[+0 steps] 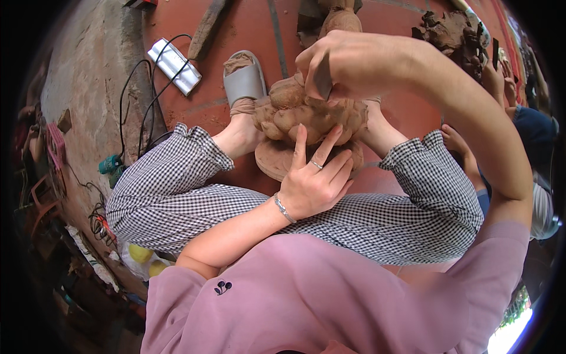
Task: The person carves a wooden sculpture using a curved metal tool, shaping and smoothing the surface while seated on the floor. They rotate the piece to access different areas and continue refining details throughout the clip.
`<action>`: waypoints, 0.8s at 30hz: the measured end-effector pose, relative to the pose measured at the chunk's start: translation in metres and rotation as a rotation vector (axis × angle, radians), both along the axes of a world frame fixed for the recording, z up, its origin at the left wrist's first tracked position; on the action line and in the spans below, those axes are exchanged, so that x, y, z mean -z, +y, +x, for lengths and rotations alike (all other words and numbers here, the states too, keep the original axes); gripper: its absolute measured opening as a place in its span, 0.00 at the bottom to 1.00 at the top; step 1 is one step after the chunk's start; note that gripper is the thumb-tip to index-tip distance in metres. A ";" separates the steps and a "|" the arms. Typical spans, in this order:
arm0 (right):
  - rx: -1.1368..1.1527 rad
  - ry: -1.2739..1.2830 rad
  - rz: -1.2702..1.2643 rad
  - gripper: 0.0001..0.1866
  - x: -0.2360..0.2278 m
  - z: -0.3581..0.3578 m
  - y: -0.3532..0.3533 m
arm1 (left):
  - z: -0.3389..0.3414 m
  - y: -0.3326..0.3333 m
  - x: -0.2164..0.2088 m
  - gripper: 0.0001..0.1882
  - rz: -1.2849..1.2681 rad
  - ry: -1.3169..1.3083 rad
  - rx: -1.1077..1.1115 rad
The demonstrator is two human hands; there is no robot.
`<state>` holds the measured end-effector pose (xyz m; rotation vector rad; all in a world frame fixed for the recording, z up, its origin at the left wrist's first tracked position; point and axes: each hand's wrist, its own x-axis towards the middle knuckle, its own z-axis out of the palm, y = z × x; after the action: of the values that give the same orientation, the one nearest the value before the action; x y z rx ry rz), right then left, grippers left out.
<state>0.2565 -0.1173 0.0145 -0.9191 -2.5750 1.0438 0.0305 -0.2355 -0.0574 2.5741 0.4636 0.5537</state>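
A brown, dusty carving [289, 120] with rounded, lumpy shapes stands between my feet. Its round base [272, 159] shows at the near side. My left hand [311, 184] lies against the near side of the carving, its fingers stretched and spread over the lumps. Over the top, my right hand [351, 62] bends down with its fingers closed on a dark, flat, folded piece of sandpaper [322, 78]. The fingertips of that hand are partly hidden behind the sandpaper and the wrist.
A grey slipper [244, 82] is on my left foot. Beyond it lie a silver box-shaped object [174, 66] with a black cable and a wooden stick [207, 29]. Another brown carving [341, 22] stands ahead. At right, a dark rough carving [451, 35] is near another person's hand [494, 79].
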 end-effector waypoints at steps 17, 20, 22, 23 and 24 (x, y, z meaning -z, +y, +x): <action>0.153 -0.121 -0.206 0.08 0.002 0.003 0.008 | 0.002 0.002 -0.001 0.16 -0.024 -0.032 0.014; 0.009 -0.093 0.008 0.09 0.007 0.003 0.000 | -0.002 0.000 -0.002 0.16 -0.032 -0.026 0.011; 0.021 -0.201 0.026 0.08 -0.003 -0.011 0.007 | -0.002 0.002 -0.008 0.16 -0.021 -0.041 0.002; 0.062 -0.233 0.003 0.08 0.000 -0.012 0.011 | -0.002 0.002 -0.008 0.16 -0.031 -0.061 0.006; 0.058 -0.212 -0.049 0.08 -0.002 -0.010 0.016 | -0.002 0.003 -0.010 0.15 -0.024 -0.058 0.000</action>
<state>0.2465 -0.1011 0.0160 -1.1672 -2.6825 1.0496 0.0282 -0.2325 -0.0469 2.5278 0.4478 0.6176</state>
